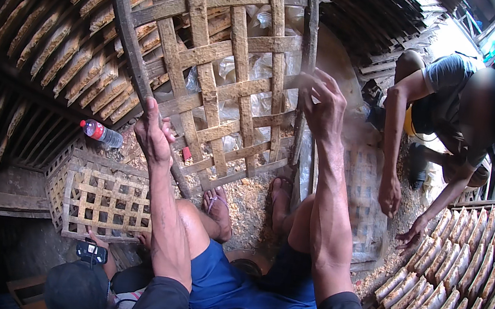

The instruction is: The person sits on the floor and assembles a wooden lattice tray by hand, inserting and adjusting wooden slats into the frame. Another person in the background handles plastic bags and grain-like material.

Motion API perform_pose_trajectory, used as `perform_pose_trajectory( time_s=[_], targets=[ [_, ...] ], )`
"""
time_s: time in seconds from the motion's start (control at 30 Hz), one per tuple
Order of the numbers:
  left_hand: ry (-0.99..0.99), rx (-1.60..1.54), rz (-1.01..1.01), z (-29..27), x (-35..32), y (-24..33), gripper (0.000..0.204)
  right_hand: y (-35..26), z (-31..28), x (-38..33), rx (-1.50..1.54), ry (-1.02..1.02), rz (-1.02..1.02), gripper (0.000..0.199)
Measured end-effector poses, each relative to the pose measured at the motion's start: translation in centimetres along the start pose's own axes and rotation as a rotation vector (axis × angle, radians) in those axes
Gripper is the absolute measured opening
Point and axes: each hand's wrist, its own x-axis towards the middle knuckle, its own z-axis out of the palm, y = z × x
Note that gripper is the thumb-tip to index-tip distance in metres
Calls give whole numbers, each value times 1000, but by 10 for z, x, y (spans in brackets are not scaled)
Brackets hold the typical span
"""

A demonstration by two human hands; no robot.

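Note:
A large woven bamboo rack (pixel 207 78) with dark side rails is tilted up in front of me. My left hand (pixel 155 133) is closed around the lower part of its left rail, thumb pointing up along it. At the right rail, my right hand (pixel 325 107) has its fingers bent in a pinch at the edge, slightly smeared by motion. Through the gaps of the weave I see crumpled clear plastic (pixel 260 20) and long rows of crumbly tan pieces behind.
Trays of tan pieces (pixel 76 64) line the left, and more slabs (pixel 452 272) fill racks at right. A red-capped bottle (pixel 103 134) lies near a smaller woven rack (pixel 108 198). One co-worker (pixel 451 101) bends down at right; another's cap (pixel 76 292) shows lower left. Crumbs cover the floor (pixel 247 202).

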Motion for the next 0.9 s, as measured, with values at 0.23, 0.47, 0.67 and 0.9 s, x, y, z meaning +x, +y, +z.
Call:
perform_pose_trajectory(
  time_s=[0.23,0.47,0.67,0.9],
  targets=[
    [-12,-76,1,25,-10,2,58,-4,-25,9,-6,25,40,43],
    [0,-43,30,21,-8,0,57,12,-15,4,-92,-21,-34,47],
    [-37,-64,25,15,-5,-4,57,-5,-23,8,35,-22,122,32],
    [-23,-16,44,19,-7,-3,58,9,-13,3,-82,-42,79,25]
  ],
)
